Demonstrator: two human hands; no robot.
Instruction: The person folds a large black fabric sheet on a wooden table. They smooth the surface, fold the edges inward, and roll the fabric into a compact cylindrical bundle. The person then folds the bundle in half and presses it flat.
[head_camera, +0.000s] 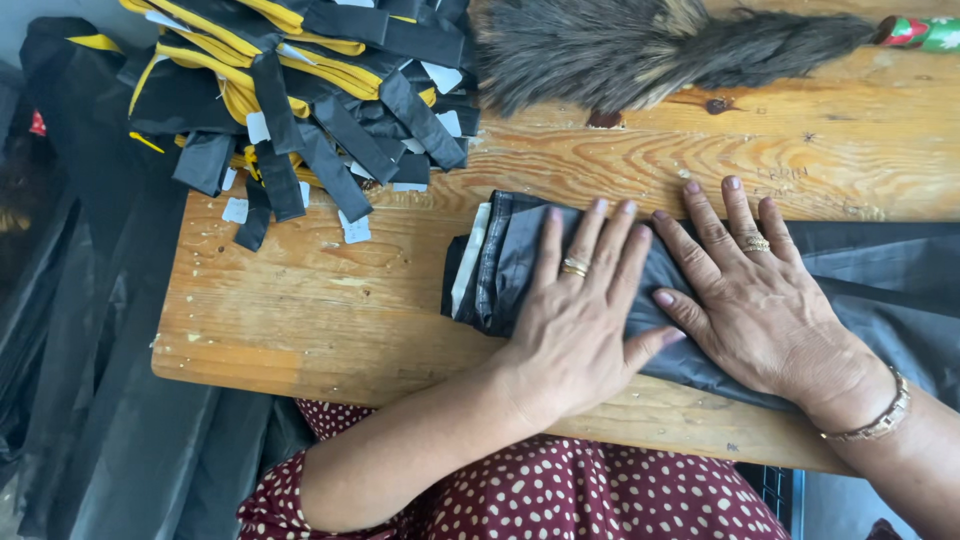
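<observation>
A folded piece of dark grey fabric (500, 262) lies on a wooden table (330, 310); its long unfolded part (890, 270) runs off to the right. My left hand (580, 310) rests flat on the folded end, fingers spread, a ring on one finger. My right hand (750, 290) presses flat on the fabric just to the right of it, the two thumbs nearly touching. A ring and a wrist bracelet (880, 420) show on the right hand. Neither hand grips anything.
A heap of folded black and yellow fabric pieces with white tags (310, 90) sits at the table's back left. A brown feather duster (640, 45) lies at the back. Black fabric (90, 330) hangs left of the table. My lap wears a red dotted dress (560, 500).
</observation>
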